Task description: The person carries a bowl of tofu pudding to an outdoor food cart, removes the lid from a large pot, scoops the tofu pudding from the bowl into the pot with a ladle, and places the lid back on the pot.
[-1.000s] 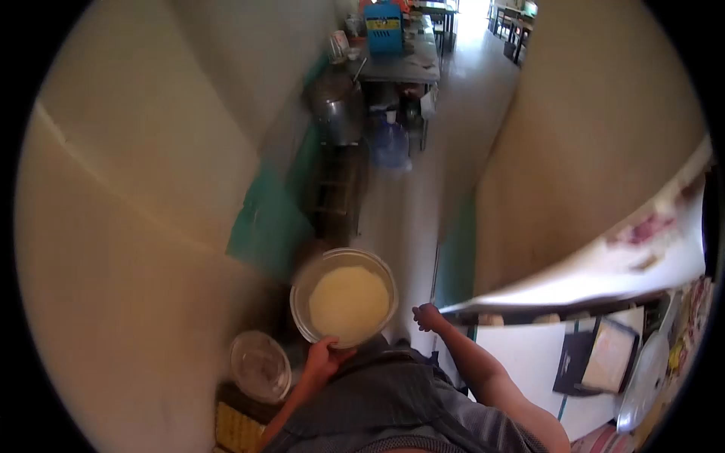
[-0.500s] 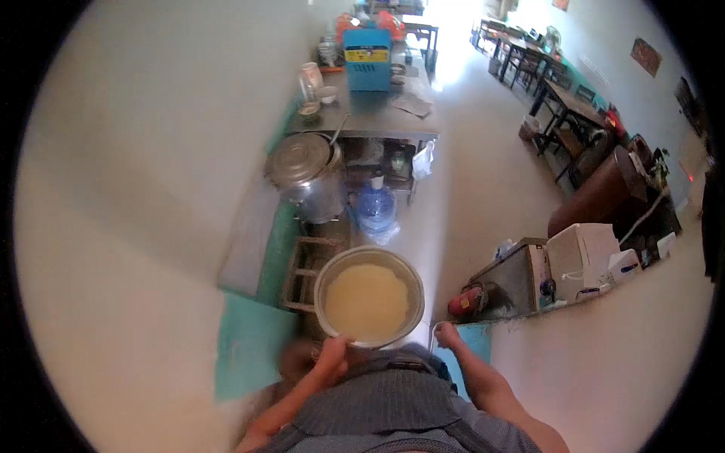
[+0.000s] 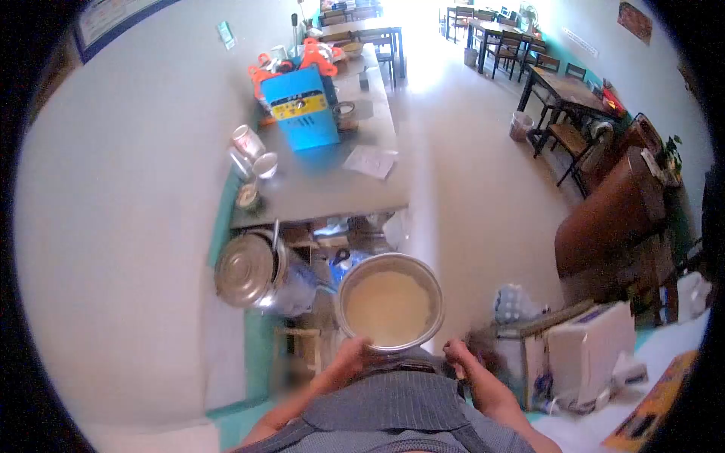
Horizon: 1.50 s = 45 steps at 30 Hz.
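A round metal basin (image 3: 345, 300) with pale yellowish contents (image 3: 391, 308) is held in front of my waist. My left hand (image 3: 353, 357) grips its near left rim, fingers closed and partly hidden beneath. Apart from the basin, to its right, my right hand (image 3: 459, 356) is closed; whatever may be in its fingers is too small and dark to make out. Beyond the basin's left side stands a large metal pot (image 3: 293, 291) with its lid (image 3: 245, 272) partly over the mouth and a utensil handle sticking out.
Ahead, a metal table (image 3: 317, 189) carries a blue machine (image 3: 306, 113), cups and paper. To the right are a white box (image 3: 593, 347), a brown rounded piece of furniture (image 3: 615, 219), and dining tables with chairs. A bin (image 3: 520, 126) stands on the floor by a table.
My view has moved forward, so the table and large pot appear nearer and farther left. The basin has stayed in my left hand; my right hand is still closed beside it.
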Tool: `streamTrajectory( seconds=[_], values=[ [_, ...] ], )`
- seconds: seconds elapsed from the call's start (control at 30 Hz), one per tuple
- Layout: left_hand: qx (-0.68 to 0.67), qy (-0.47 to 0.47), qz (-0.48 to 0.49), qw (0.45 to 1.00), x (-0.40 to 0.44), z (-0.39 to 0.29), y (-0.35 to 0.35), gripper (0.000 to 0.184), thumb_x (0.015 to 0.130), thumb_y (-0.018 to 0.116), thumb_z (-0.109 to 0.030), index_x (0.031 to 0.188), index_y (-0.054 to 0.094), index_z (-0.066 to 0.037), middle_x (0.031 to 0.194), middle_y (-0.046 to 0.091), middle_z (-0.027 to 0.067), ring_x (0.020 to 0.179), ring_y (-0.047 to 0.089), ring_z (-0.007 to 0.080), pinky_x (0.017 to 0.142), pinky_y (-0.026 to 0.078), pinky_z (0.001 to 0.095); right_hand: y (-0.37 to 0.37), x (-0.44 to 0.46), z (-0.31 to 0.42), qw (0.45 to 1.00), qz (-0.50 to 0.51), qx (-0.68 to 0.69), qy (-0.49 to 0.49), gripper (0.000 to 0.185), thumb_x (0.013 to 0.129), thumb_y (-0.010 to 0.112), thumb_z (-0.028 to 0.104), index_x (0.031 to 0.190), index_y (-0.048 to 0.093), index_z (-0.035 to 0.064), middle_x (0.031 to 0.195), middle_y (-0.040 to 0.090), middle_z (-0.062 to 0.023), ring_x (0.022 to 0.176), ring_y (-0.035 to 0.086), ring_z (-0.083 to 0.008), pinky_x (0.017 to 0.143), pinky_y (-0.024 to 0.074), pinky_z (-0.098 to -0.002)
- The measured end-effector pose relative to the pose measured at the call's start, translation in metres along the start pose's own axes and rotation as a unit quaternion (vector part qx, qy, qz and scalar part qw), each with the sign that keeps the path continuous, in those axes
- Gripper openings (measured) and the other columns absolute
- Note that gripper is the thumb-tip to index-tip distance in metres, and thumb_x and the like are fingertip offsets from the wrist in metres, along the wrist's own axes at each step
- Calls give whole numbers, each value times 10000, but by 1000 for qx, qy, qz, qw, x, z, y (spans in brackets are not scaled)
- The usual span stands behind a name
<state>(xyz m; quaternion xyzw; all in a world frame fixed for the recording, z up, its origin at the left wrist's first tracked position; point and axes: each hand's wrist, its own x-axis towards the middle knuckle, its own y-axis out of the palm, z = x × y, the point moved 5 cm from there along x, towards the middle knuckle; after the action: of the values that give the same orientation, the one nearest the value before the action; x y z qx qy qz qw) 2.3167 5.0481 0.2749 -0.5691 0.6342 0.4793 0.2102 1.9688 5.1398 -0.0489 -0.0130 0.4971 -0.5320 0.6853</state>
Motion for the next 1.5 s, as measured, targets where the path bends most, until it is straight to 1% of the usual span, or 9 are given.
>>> streamTrajectory(
  seconds=[0.2, 0.27, 0.43, 0.67, 0.87, 1.2, 1.3, 1.43, 1.5],
  values=[
    [192, 172, 106, 960, 182, -38, 55, 318, 778, 757, -35, 1061, 623, 24, 976, 712, 149, 907, 699, 277, 751, 566, 406, -197, 56, 64, 971, 19, 231, 64, 227, 914, 591, 164, 994, 683, -27, 713, 672, -114, 574, 672, -238, 535, 562, -393],
    [-13, -22, 5, 1000, 145, -112, 159, 375, 852, 636, -60, 1184, 533, 78, 1044, 665, 183, 907, 694, 346, 780, 611, 445, -261, 80, 76, 966, -32, 245, 80, 215, 928, 581, 157, 985, 666, -32, 689, 645, -114, 571, 668, -227, 514, 552, -384],
    [5, -74, 37, 997, 252, -199, 269, 467, 879, 561, -53, 1303, 444, 102, 1162, 609, 215, 983, 684, 360, 801, 631, 454, -355, 176, -23, 964, -43, 253, 71, 155, 911, 573, 122, 874, 640, -12, 645, 588, -89, 479, 571, -203, 452, 492, -377],
    [17, -43, 67, 997, 364, -350, 410, 486, 903, 527, -85, 1351, 429, 77, 1187, 611, 209, 1003, 679, 344, 818, 629, 443, -487, 194, -107, 917, -90, 268, 280, 70, 834, 612, 34, 813, 659, -15, 637, 597, -99, 536, 579, -212, 495, 475, -393],
    [-43, -10, 3, 999, 484, -449, 530, 387, 867, 559, -41, 1207, 486, 127, 1016, 651, 250, 905, 707, 372, 770, 645, 489, -596, 283, -75, 863, -46, 420, 276, 192, 898, 615, 153, 819, 674, -11, 675, 641, -147, 535, 609, -233, 473, 485, -401],
    [-147, 22, -41, 988, 644, -592, 709, 374, 886, 521, -71, 1225, 510, 86, 1074, 663, 224, 930, 701, 338, 772, 636, 460, -941, 630, -91, 998, -52, 36, 30, 179, 925, 603, 177, 900, 648, 6, 654, 616, -122, 520, 605, -237, 450, 469, -395],
    [-183, 30, -39, 982, 695, -639, 749, 370, 890, 531, -94, 1230, 534, 54, 1090, 660, 203, 935, 687, 313, 768, 626, 439, -1057, 718, -35, 957, -42, 244, 149, 187, 902, 586, 171, 928, 652, -1, 655, 628, -114, 515, 608, -244, 483, 487, -383],
    [-169, 59, -87, 980, 769, -726, 804, 399, 906, 516, -106, 1272, 514, 52, 1141, 651, 207, 943, 686, 313, 761, 617, 437, -1179, 819, 52, 946, -99, 286, 119, 154, 915, 576, 141, 892, 621, -5, 617, 592, -103, 502, 600, -191, 443, 480, -351],
    [-141, 40, -60, 987, 821, -771, 818, 441, 920, 489, -97, 1335, 479, 52, 1217, 630, 212, 1019, 671, 320, 863, 593, 448, -1214, 868, 60, 987, -87, 133, 35, 146, 923, 576, 149, 893, 600, 8, 609, 568, -81, 476, 581, -206, 423, 476, -350]
  ],
)
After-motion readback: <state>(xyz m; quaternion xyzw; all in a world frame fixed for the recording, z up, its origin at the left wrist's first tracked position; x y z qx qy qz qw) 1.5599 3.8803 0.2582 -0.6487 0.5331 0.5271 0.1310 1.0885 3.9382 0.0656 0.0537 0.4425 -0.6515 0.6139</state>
